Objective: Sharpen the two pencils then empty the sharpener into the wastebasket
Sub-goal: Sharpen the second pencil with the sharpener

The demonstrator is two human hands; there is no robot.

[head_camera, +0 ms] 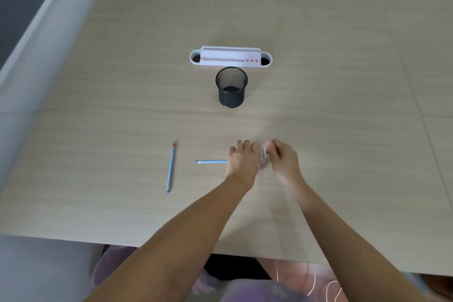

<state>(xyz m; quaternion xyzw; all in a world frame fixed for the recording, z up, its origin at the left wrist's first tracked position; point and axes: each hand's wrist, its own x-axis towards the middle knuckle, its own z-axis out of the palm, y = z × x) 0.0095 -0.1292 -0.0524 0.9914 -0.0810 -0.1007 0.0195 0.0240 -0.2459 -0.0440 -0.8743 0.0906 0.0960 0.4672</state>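
My left hand [242, 158] is closed around a blue pencil [211, 161] that lies level, its eraser end sticking out to the left. My right hand [282, 157] grips a small pale sharpener [264, 155], held against the pencil's hidden tip between the two hands. The right hand is blurred. A second blue pencil [170, 167] with a red pointed tip lies on the table to the left, pointing away from me. The black mesh wastebasket [231, 87] stands upright farther back, in the middle of the table.
A white desk organizer [230, 57] stands just behind the basket. The light wooden table [318, 81] stretches wide on all sides; its near edge runs just in front of my lap. A grey floor strip lies to the left.
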